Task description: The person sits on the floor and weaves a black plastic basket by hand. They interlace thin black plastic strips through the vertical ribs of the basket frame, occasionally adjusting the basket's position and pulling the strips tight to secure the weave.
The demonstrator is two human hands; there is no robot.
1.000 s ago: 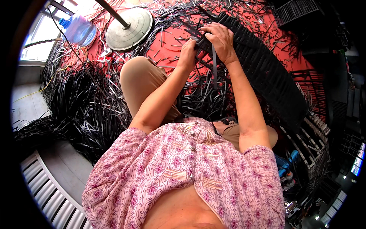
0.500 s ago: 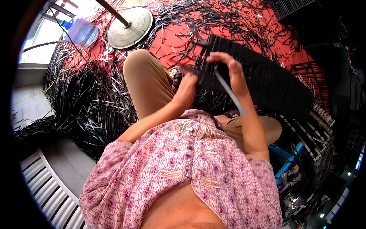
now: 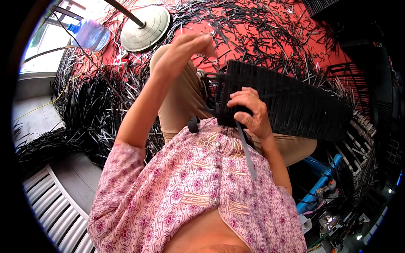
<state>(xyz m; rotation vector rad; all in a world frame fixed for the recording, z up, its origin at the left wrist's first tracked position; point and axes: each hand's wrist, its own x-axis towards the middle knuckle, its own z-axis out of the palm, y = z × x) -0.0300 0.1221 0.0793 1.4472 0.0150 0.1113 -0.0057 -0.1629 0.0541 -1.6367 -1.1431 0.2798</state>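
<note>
A long black woven piece [image 3: 295,103] made of flat strips lies across my lap, stretching off to the right. My right hand [image 3: 254,113] curls over its near left end, thumb and fingers closed round a black part of it. From beneath that thumb a flat grey strip [image 3: 248,156] hangs down across my shirt. My left hand [image 3: 185,49] is raised beyond my left knee, clear of the woven piece. Its fingers are drawn together in a pinch; whatever they hold is too small and blurred to make out.
Loose black strips [image 3: 253,36] litter the red floor [image 3: 202,31], and a thick heap of them [image 3: 90,105] lies at the left. A round stand base [image 3: 147,31] and a blue water bottle [image 3: 90,36] stand far left. A blue crate [image 3: 314,194] with tools sits at the right.
My left hand has swung up and away to the far left from the woven piece. My right hand has come lower and closed on its edge. The woven piece has shifted slightly nearer.
</note>
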